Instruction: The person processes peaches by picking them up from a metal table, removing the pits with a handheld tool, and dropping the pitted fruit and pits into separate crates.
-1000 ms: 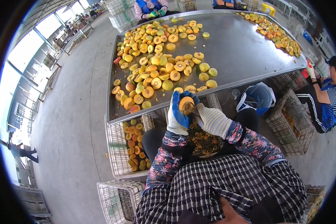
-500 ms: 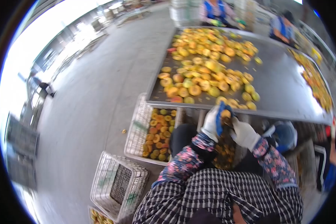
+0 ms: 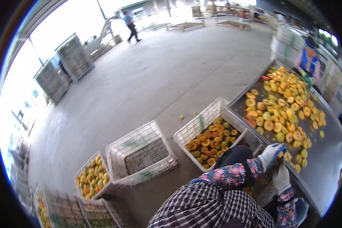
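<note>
My left hand (image 3: 269, 156), in a white glove with a blue palm, is closed around a yellow peach half (image 3: 280, 154) at the table's near edge. Just below it is my right hand (image 3: 281, 179) in a white glove, its fingers curled close to the fruit; what they grip, if anything, I cannot make out. Halved yellow peaches (image 3: 279, 117) are heaped on the metal table (image 3: 325, 152) beyond my hands. Beside my knee stands a white plastic crate (image 3: 183, 137) with cut peach halves (image 3: 209, 142) in it.
Left of that crate, an empty white crate (image 3: 116, 155) stands by a crate of whole fruit (image 3: 93, 175). More crates (image 3: 60, 203) stand at lower left. A co-worker (image 3: 309, 62) is at the table's far side; another person (image 3: 130, 26) walks in the background.
My view has swung left, so the table and both hands now appear farther right. More of the floor and the crates shows. My left hand still holds the peach half.
</note>
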{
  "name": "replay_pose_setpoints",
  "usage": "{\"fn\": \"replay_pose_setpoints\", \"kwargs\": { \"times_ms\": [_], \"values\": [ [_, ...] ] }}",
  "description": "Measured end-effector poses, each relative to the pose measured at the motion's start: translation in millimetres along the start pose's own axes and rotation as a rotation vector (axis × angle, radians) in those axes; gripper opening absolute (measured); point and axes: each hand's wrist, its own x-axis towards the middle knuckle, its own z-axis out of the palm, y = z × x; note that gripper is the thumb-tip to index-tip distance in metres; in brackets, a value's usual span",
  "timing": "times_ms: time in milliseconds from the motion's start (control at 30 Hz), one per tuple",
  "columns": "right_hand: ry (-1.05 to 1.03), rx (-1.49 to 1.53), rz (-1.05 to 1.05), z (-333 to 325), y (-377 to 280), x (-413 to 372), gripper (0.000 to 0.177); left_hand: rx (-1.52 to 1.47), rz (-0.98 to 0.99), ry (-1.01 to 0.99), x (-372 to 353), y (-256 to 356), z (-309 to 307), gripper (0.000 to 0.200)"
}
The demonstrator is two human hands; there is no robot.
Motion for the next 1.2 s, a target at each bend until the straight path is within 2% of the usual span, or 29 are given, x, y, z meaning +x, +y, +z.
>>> {"fn": "replay_pose_setpoints", "kwargs": {
  "times_ms": [67, 133, 200, 233, 267, 300, 367, 400, 433, 467, 533, 600, 633, 733, 767, 867, 933, 1033, 1200],
  "values": [
    [0.085, 0.224, -0.12, 24.0, 8.9, 2.6, 0.051, -0.649, -0.345, 0.239, 2.7, 11.7, 6.0, 0.03],
    [0.078, 0.337, -0.151, 28.3, 14.5, 2.4, 0.049, -0.658, -0.169, 0.228, 5.3, -10.2, 7.4, 0.03],
    [-0.017, 0.336, -0.109, 3.0, -7.0, 5.7, 0.047, -0.583, -0.12, 0.268, 8.6, -19.2, 1.3, 0.029],
    [0.026, 0.353, -0.208, 3.1, -3.8, 8.4, 0.048, -0.553, -0.112, 0.268, 12.1, -20.9, 6.3, 0.029],
    [-0.01, 0.315, -0.244, -5.9, -10.8, 8.2, 0.049, -0.288, -0.082, 0.186, -4.7, 38.1, -3.4, 0.026],
    [-0.02, 0.232, -0.294, -18.6, -21.9, 3.8, 0.046, -0.076, 0.016, 0.078, -5.1, 45.0, -10.6, 0.027],
    [-0.265, 0.8, 0.07, -33.5, -47.7, -8.3, 0.028, 0.165, 0.268, -0.112, -4.8, 56.9, -17.2, 0.032],
    [-0.308, 1.045, 0.293, -40.9, -59.0, -14.0, 0.028, 0.194, 0.356, -0.178, -5.3, 62.4, -16.9, 0.035],
    [-0.338, 1.108, 0.34, -40.4, -63.4, -13.8, 0.034, 0.158, 0.388, -0.21, -5.4, 62.0, -14.1, 0.04],
    [-0.312, 1.232, 0.451, -51.1, -84.3, -14.3, 0.037, 0.063, 0.357, -0.223, -5.4, 61.5, -9.9, 0.045],
    [-0.369, 1.419, 0.545, -56.6, -86.8, -21.3, 0.035, -0.318, 0.005, -0.19, -6.9, 44.6, -0.8, 0.043],
    [-0.357, 1.532, 0.521, -53.5, -81.6, -28.7, 0.035, -0.757, -0.339, -0.116, -9.8, 44.0, 8.8, 0.04],
    [-0.368, 1.615, 0.537, -52.2, -75.6, -32.4, 0.035, -0.834, -0.458, -0.079, -8.7, 50.4, 14.2, 0.035],
    [-0.283, 1.652, 0.535, -49.7, -64.7, -36.0, 0.034, -0.769, -0.439, -0.086, 1.0, 44.1, 28.1, 0.033],
    [-0.221, 1.54, 0.583, -48.5, -65.0, -35.0, 0.031, -0.646, -0.458, -0.001, 8.0, 34.5, 33.5, 0.032],
    [-0.137, 1.388, 0.586, -36.4, -48.7, -42.5, 0.028, -0.377, -0.426, -0.002, 17.2, 11.6, 47.0, 0.03],
    [-0.146, 1.457, 0.62, -32.8, -37.3, -52.2, 0.025, -0.234, -0.456, -0.011, 16.4, 2.5, 54.6, 0.028],
    [-0.137, 1.573, 0.671, -30.7, -32.6, -67.5, 0.026, -0.225, -0.502, 0.013, 11.6, -11.4, 64.2, 0.028],
    [-0.152, 1.573, 0.755, -31.6, -24.5, -80.6, 0.026, -0.599, -0.718, 0.034, 4.5, -19.1, 75.6, 0.03]
  ]
}}
